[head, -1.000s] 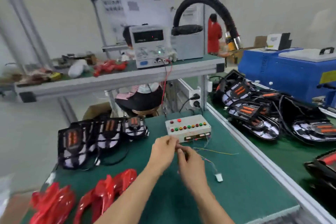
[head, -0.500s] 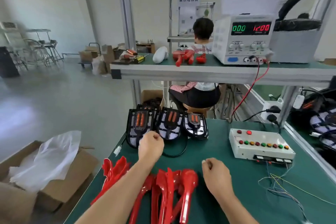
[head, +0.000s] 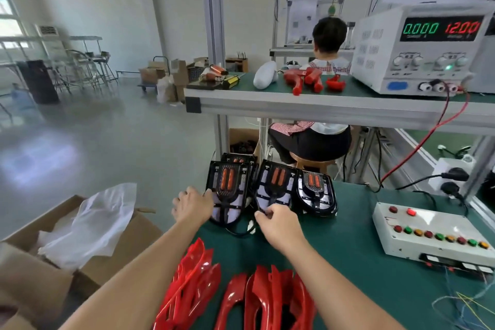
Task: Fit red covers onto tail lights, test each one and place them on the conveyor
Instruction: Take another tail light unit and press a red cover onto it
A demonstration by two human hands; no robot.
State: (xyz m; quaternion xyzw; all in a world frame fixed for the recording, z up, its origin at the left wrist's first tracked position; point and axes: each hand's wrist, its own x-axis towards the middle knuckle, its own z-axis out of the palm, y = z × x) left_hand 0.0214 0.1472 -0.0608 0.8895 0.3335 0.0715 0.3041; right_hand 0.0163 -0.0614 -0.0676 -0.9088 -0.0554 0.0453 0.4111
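Three uncovered tail lights are lined up at the far edge of the green workbench (head: 348,222), and both hands are at the leftmost two. The left hand (head: 193,207) is curled at the left rim of the left tail light (head: 229,190), fingertips on its black frame, though a full grip cannot be confirmed. The right hand (head: 280,225) is closed in a pinch at the near end of the middle tail light (head: 274,187), on the housing or its black lead; which of the two cannot be told. The third tail light (head: 316,191) is untouched. The red covers (head: 270,295) are heaped at the near edge, none fitted. The step in hand is judged to be the picking up of a light. Next, a unit must be drawn toward the near edge and a cover seated on it before connection to the test box (head: 434,236) at the right edge.
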